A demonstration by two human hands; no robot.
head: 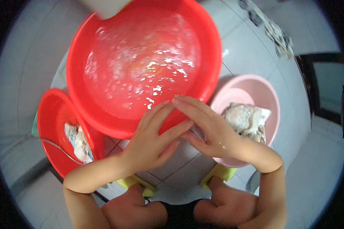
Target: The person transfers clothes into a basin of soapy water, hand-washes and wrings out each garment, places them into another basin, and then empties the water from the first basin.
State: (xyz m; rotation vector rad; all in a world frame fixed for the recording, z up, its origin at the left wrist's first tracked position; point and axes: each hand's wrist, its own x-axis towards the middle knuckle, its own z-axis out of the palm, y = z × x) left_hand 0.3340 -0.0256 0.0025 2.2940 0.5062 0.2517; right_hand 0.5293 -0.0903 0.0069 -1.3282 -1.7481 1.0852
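Observation:
My left hand (pixel 147 140) and my right hand (pixel 215 130) meet over the near rim of a large red plastic basin (pixel 103 126). Their fingertips touch or overlap, fingers spread, and I see nothing held in either. Rippling water (pixel 137 71) with bright glints fills the basin. Behind my right wrist stands a pink plastic basin (pixel 235 83), with a wet pale cloth (pixel 243 117) bunched inside. To the left of my left hand, a smaller red basin (pixel 53 114) holds some crumpled pale fabric (pixel 78 143).
A blurred white object (pixel 107 7) juts over the big basin's far rim. Crumpled cloths (pixel 275 34) lie on the tiled floor (pixel 240 54) at upper right. A thin pale cord or tube (pixel 57 146) crosses the small red basin. My feet wear yellow slippers (pixel 223 171). A dark frame (pixel 309 86) stands far right.

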